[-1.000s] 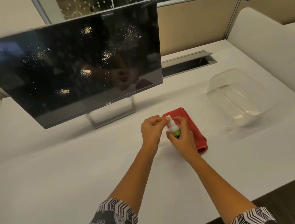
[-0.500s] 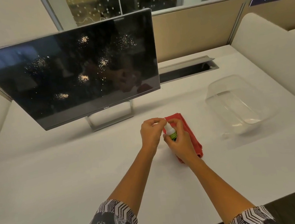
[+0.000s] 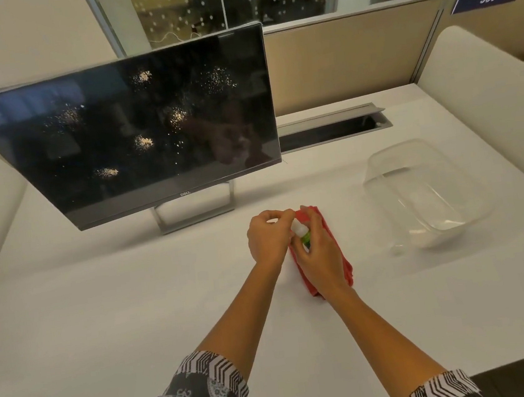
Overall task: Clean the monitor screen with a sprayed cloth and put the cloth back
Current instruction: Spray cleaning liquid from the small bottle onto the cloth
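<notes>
A black monitor [image 3: 136,137] on a silver stand sits at the back left of the white desk; its dark screen shows several speckled patches of droplets. In front of it a folded red cloth [image 3: 336,248] lies flat on the desk. Above the cloth my right hand [image 3: 321,253] grips a small white spray bottle [image 3: 301,231] with a green label. My left hand [image 3: 267,238] pinches the bottle's white top with its fingertips. Most of the bottle is hidden by my fingers.
A clear plastic bin [image 3: 423,193] stands on the desk to the right of the cloth. A cable slot [image 3: 331,128] runs along the desk's back edge. Cream partitions [image 3: 483,88] flank the desk on both sides.
The view has shifted slightly. Both hands stay on the spray bottle over the cloth, the left fingertips still at its top. The cloth and monitor have not moved.
</notes>
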`<act>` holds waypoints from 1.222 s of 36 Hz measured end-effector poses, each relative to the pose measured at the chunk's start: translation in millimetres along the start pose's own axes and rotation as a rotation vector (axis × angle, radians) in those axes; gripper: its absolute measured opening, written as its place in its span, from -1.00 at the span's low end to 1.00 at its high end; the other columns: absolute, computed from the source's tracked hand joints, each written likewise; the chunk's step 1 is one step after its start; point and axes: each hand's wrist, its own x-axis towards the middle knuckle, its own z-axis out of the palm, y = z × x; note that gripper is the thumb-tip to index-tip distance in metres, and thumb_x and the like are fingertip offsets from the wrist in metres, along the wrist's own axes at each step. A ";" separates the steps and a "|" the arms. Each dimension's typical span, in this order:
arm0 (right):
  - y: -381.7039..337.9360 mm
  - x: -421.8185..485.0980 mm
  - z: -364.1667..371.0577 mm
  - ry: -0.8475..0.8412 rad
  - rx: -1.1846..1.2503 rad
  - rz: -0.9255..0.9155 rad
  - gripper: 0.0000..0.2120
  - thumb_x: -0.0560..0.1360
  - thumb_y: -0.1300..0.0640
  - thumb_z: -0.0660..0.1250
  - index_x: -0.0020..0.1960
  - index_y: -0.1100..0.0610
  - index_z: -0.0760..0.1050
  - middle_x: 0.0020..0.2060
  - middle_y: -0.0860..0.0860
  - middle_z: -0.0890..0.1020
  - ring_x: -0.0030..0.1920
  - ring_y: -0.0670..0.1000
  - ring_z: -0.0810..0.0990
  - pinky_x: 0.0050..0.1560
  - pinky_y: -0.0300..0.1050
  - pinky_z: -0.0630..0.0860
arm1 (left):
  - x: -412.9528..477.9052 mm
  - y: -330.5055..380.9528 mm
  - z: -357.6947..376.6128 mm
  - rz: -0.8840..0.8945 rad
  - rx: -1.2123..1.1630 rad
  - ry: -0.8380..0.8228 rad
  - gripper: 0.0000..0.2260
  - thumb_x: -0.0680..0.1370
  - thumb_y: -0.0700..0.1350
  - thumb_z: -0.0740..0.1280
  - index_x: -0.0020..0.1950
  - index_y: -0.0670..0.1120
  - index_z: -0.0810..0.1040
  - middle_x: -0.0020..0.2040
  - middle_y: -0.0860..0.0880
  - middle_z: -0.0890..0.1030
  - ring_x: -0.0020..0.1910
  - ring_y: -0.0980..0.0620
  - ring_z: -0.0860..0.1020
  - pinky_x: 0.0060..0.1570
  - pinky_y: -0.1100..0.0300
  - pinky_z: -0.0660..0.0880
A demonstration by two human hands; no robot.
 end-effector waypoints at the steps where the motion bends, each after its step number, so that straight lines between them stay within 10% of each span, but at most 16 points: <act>1: 0.4 1.3 0.4 0.000 0.007 0.009 -0.44 0.60 -0.02 0.27 0.54 0.02 0.19 0.39 0.01 0.47 0.25 0.07 0.57 0.10 -0.26 0.44 | 0.8 -0.2 1.5 0.001 0.002 -0.004 -0.85 0.45 0.08 0.42 -0.08 0.04 0.60 -0.07 0.08 0.63 -0.12 0.10 0.58 -0.15 0.22 0.53; 6: 2.1 8.5 -6.4 -0.023 0.126 -0.017 -0.47 0.62 -0.06 0.16 0.55 0.01 0.16 0.43 0.03 0.43 0.30 0.07 0.54 0.17 -0.21 0.46 | 2.7 2.4 3.8 0.008 -0.064 -0.109 -0.82 0.49 0.10 0.42 -0.08 0.01 0.64 -0.12 0.09 0.66 -0.08 0.10 0.62 -0.05 0.19 0.57; 10: 5.7 16.5 -8.7 -0.081 0.253 -0.006 -0.52 0.58 -0.25 0.01 0.49 -0.23 0.18 0.39 -0.06 0.46 0.24 0.05 0.58 0.18 -0.05 0.60 | -0.8 8.9 0.1 -0.025 -0.161 -0.208 -0.83 0.58 0.01 0.33 -0.19 0.04 0.61 -0.26 0.14 0.61 -0.27 0.24 0.59 -0.37 0.49 0.44; 15: 7.4 26.4 -14.6 -0.155 0.345 0.043 -0.63 0.69 -0.01 0.04 0.48 -0.08 0.28 0.38 -0.03 0.48 0.29 0.01 0.53 0.00 -0.56 0.45 | -0.6 7.8 0.1 -0.040 -0.215 -0.292 -0.76 0.61 -0.12 0.28 -0.22 0.09 0.58 -0.31 0.20 0.59 -0.39 0.33 0.57 -0.44 0.51 0.42; 20: 13.7 27.9 -18.3 -0.253 0.230 0.043 -0.52 0.56 -0.22 0.14 0.47 -0.28 0.20 0.29 0.01 0.56 0.14 0.11 0.63 0.14 0.11 0.62 | 5.0 6.0 1.6 -0.050 -0.231 -0.320 -0.83 0.59 -0.15 0.31 -0.15 0.02 0.63 -0.30 0.18 0.64 -0.37 0.37 0.58 -0.41 0.50 0.44; 26: 16.1 29.3 -16.4 -0.285 0.062 0.002 -0.40 0.59 0.02 0.30 0.54 -0.17 0.12 0.31 0.03 0.54 0.15 0.11 0.62 0.17 0.14 0.60 | 3.5 3.2 9.1 -0.066 -0.206 -0.300 -0.88 0.58 -0.16 0.35 -0.11 -0.03 0.66 -0.19 0.11 0.67 -0.30 0.36 0.61 -0.37 0.51 0.44; 44: 22.9 25.6 -11.9 -0.300 -0.020 0.057 -0.35 0.60 -0.14 0.20 0.54 -0.25 -0.10 0.46 0.02 0.39 0.18 0.18 0.61 0.13 0.16 0.61 | 23.5 -17.1 22.5 -0.187 -0.085 0.015 -0.67 0.66 0.10 0.14 -0.24 0.13 0.55 -0.10 0.08 0.58 -0.04 0.02 0.55 0.05 0.12 0.47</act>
